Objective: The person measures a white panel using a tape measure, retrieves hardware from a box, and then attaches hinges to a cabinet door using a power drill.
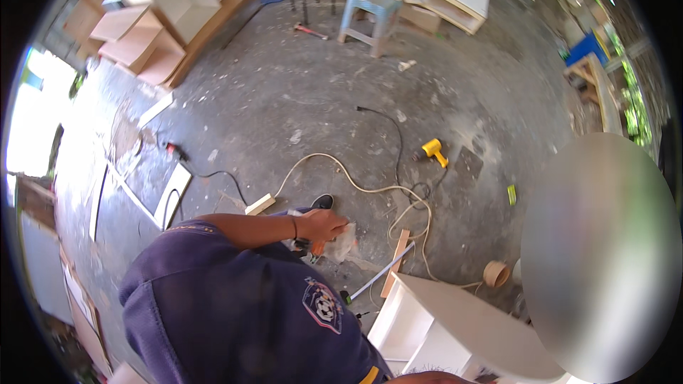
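Observation:
My left hand (321, 225) is closed, with its fingers curled round the top of a crumpled clear plastic bag (344, 243). Something small and orange shows beside the bag, too partly covered to name. Just beyond the hand is a dark shoe (323, 201). Only a strip of my right forearm (434, 378) appears at the lower edge, and the hand itself is out of the picture. A white cabinet (455, 320) lies close by on the right. Next to it are a wooden strip (396, 263) and a thin metal bar (382, 272).
A power strip (260, 205) trails a pale cord (334, 165) across the concrete floor. Further off lies a yellow heat gun (432, 151). White panels (173, 192) are spread at left. A blue stool (368, 20) and a hammer (310, 30) are at the back.

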Demonstrator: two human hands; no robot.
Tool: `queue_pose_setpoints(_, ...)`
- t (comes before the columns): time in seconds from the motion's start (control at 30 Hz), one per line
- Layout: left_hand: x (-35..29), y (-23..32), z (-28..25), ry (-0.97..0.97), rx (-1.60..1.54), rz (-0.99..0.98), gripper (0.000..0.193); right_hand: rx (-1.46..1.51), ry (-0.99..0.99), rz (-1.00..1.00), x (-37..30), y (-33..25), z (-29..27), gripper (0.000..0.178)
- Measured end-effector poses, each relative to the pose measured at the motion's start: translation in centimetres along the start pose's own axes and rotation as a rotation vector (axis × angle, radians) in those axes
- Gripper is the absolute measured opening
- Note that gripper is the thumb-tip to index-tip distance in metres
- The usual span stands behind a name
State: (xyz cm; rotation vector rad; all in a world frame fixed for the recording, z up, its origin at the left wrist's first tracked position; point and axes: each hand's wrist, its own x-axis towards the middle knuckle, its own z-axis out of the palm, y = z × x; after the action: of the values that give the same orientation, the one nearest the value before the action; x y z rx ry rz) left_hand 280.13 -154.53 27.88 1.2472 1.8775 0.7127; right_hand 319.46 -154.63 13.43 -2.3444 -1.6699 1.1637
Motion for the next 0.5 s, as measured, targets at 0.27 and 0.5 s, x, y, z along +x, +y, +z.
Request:
queue_pose_setpoints(0.27,0.3,-2.4,-12.7,0.448,-0.111,-0.310,0.025,-0.156,-0.054,-0.176,8.9,-14.9,-4.6,0.083)
queue_pose_setpoints(0.5,4.4,-3.1,-17.4,0.660,-0.197,-0.401,0.026,-0.306,-0.132,-0.390,21.5,-29.0,-7.4,0.083)
